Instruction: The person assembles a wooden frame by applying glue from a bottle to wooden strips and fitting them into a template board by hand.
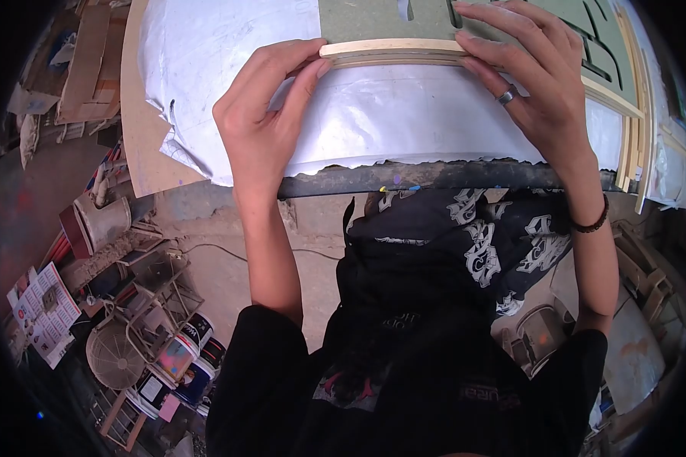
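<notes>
left hand (pixel 263 114) and right hand (pixel 537 99): fingers pinching opposite ends | pale, slender wooden strips (pixel 392 48): between them, over crinkled white sheet (pixel 434 114), near flat green board (pixel 373 21) | risk: uneven pinch could skew strips (their curve may be lens distortion)

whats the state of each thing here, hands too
left hand: fingers closed on the wooden piece
right hand: fingers closed on its other end
wooden piece: held at both ends
white sheet: creased, near edge ragged
green board: slotted, partly hidden
brown board: partly covered
printed sheet: open
</notes>
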`<action>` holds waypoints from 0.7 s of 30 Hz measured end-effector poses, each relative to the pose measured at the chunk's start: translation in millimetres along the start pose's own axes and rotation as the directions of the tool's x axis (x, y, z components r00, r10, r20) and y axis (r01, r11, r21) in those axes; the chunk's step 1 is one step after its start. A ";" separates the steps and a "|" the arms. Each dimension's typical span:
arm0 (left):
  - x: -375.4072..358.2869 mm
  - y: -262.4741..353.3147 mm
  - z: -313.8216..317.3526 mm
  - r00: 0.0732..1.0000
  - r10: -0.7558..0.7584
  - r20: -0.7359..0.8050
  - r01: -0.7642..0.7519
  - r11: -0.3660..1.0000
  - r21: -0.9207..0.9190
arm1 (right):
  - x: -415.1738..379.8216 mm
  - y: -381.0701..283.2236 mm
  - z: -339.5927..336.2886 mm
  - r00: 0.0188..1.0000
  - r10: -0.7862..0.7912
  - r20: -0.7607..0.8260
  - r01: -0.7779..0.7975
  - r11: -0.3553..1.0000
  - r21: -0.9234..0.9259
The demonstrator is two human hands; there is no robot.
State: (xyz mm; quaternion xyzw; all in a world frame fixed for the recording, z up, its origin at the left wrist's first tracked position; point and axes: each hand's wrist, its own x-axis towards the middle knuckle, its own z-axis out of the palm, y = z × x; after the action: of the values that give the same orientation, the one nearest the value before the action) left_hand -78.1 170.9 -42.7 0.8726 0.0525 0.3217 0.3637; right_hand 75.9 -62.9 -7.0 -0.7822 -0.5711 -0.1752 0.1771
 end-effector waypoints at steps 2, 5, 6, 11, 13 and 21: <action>0.5 1.4 0.3 1.000 0.010 -0.003 -0.010 1.000 0.007 | 1.1 0.7 2.0 0.999 -0.035 -0.021 0.035 0.999 -0.020; 1.2 1.6 0.5 0.999 0.039 0.000 -0.039 0.999 0.026 | 2.2 2.5 6.3 0.995 -0.052 -0.081 0.053 0.999 0.009; 1.6 2.2 0.1 0.999 0.046 0.001 -0.046 0.998 0.037 | 2.2 2.9 6.6 0.994 -0.055 -0.092 0.056 0.998 0.015; 1.7 3.6 -0.2 0.998 0.060 0.007 -0.061 0.995 0.078 | 2.8 3.7 6.1 0.991 -0.066 -0.119 0.070 0.997 0.029; 1.9 4.5 0.0 0.998 0.058 0.003 -0.058 0.995 0.083 | 2.5 3.7 7.0 0.989 -0.067 -0.132 0.072 0.997 0.030; 2.4 1.1 0.5 0.995 0.103 0.003 -0.103 0.990 0.099 | 2.3 4.9 9.9 0.981 -0.092 -0.170 0.096 0.995 0.017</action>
State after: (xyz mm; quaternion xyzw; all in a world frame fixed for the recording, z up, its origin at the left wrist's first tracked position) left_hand -76.1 170.6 -41.0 0.8909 0.0235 0.3378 0.3027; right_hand 81.9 -57.7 -15.0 -0.7343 -0.5927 -0.2417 0.2261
